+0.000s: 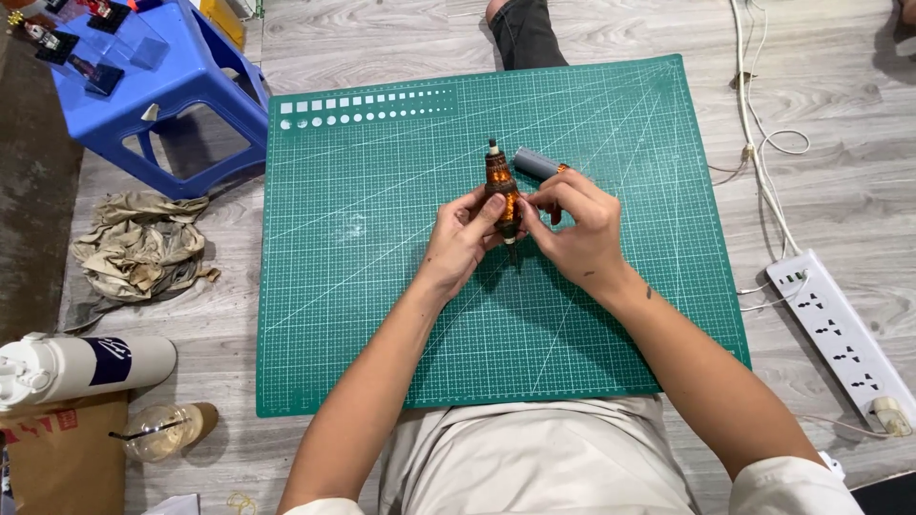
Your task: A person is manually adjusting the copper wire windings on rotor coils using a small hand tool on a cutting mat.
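Over the middle of a green cutting mat (382,286), both my hands hold a small brown and orange motor rotor (500,181) with a thin shaft sticking out at each end. My left hand (463,238) grips its lower part from the left. My right hand (572,224) pinches it from the right and also holds a tool with a grey cylindrical handle (534,162) and a red part partly hidden under the fingers.
A blue plastic stool (162,86) with small items on it stands at the far left. A crumpled beige rag (143,243), a white bottle (86,367) and a plastic cup (162,431) lie left. A white power strip (840,334) with cables lies right.
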